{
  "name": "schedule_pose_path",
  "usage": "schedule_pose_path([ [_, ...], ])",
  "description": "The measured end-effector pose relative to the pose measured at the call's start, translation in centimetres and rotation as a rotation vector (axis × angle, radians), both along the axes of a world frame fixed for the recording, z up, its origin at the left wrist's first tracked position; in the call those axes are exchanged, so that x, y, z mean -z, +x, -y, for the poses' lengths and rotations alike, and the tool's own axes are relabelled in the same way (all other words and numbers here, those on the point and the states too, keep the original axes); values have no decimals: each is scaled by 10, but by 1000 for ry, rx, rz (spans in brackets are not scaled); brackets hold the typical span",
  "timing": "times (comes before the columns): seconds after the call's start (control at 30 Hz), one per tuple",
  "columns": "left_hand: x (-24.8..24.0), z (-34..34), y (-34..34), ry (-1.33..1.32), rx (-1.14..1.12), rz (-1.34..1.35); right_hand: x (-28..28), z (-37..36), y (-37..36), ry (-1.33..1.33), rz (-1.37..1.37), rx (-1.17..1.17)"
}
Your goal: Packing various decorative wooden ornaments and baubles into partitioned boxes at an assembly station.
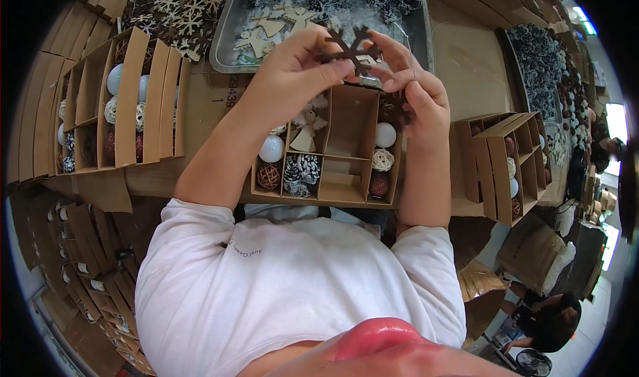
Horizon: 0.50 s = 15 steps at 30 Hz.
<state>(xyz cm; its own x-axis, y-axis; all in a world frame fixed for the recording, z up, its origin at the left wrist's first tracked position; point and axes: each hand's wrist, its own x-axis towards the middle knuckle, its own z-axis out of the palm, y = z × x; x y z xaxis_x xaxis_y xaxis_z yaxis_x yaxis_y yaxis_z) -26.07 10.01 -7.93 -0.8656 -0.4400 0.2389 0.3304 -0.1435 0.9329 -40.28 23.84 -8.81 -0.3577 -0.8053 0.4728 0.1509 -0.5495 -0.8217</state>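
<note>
Over a divided cardboard box (336, 197), my left hand (303, 60) pinches a dark brown snowflake ornament (353, 52) by its edge. My right hand (416, 87) is closed at the other side of the snowflake, its fingertips bent together and a thin string near them. More dark brown snowflake-like pieces (403, 107) show just under the right hand, partly hidden by it. Inside the box are white balls (271, 148), a pale wooden angel (305, 134), frosted pinecones (303, 170), a wicker ball (268, 176) and a dark red ball (379, 185).
Behind my hands stands a metal tray (223, 57) of frosted pinecones and wooden figures. Pale wooden snowflakes (190, 17) lie left of it. Other partly filled boxes flank me, one at left (126, 104) and one at right (499, 157). A person (546, 320) is at lower right.
</note>
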Motion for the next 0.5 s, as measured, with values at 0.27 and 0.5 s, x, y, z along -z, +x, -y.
schedule_pose_path([
  [0.27,-3,8,10,-272,132,211,-3,-9,-6,261,-72,-35],
  [0.5,-6,20,13,56,459,141,-7,-11,-10,191,-122,35],
])
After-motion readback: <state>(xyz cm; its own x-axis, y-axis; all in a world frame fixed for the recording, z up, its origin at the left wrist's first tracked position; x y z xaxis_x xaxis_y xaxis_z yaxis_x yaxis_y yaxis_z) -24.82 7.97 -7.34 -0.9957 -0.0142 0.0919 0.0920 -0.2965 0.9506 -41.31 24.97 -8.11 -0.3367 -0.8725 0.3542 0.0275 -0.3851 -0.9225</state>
